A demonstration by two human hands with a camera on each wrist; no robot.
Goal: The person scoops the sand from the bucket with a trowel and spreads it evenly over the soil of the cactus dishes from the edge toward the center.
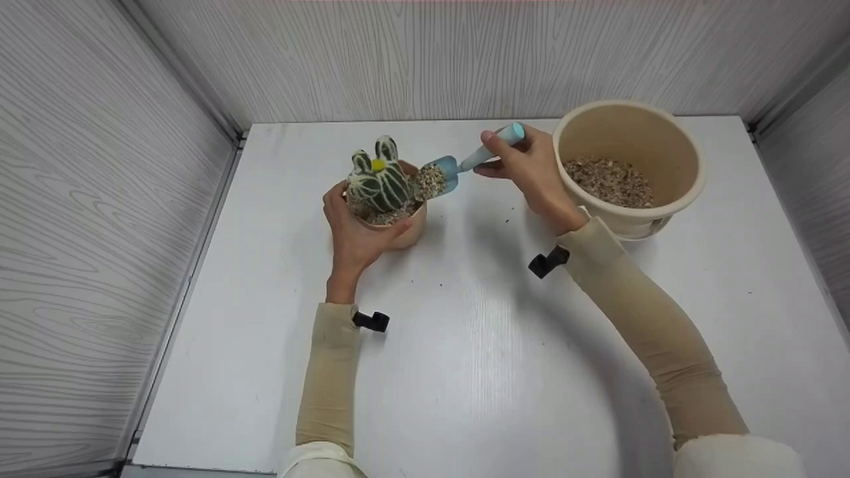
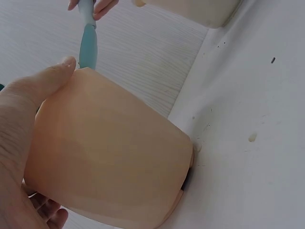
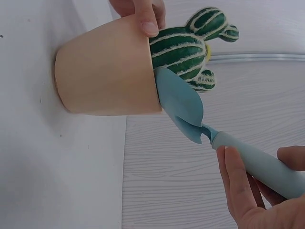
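Note:
A small peach pot (image 1: 405, 229) (image 2: 109, 157) (image 3: 105, 76) stands on the white table (image 1: 491, 345) and holds a green striped cactus (image 1: 378, 179) (image 3: 190, 45) in gravel. My left hand (image 1: 355, 229) (image 2: 24, 124) grips the pot from its near side, thumb on the rim. My right hand (image 1: 531, 169) (image 3: 259, 191) holds a light blue trowel (image 1: 465, 162) (image 3: 190, 102) (image 2: 87, 43) by its handle. Its blade, loaded with gravel (image 1: 430, 180), rests at the pot's right rim beside the cactus.
A large beige bucket (image 1: 684, 156) (image 2: 190, 9) partly filled with gravel (image 1: 611, 180) stands at the right rear, close behind my right hand. Grey wood-grain walls (image 1: 99, 232) enclose the table on three sides. A few grains lie scattered on the table (image 1: 508, 219).

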